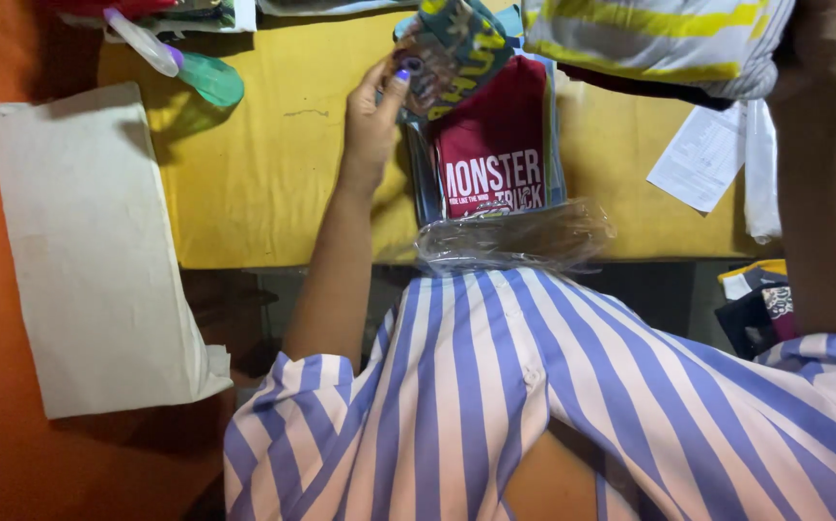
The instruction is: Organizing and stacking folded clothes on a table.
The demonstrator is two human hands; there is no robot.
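We note the left hand (371, 121) raised over the yellow surface (254, 183), its grip pinching the edge of a folded patterned garment (454, 53) between thumb and fingertips, the garment lifted at a tilt above a dark red printed shirt (492, 145). That shirt lies in a stack with its near end inside a clear plastic bag (514, 236), whose crumpled mouth hangs at the near edge of the surface. The right arm (828, 164) reaches up along the right of the view; its hand is hidden behind a yellow-and-white striped garment (659, 34), so we cannot tell how its grip stands or what it holds. In our judgement the main hazard is the thin pinch: held by one edge only, the patterned garment could slip or unfold and fall across the stack. We judge a second hazard at the bag, which overhangs the edge; a tug on the stack could drag it and the red shirt off onto the lap. A spray bottle (181, 63) lies on its side at the far left corner, well apart from the hand, and a white paper sheet (702, 159) rests to the right, near the right arm, where a sweep of that arm could brush it away. A cream cloth (99, 251) lies flat at the left, clear of the work.
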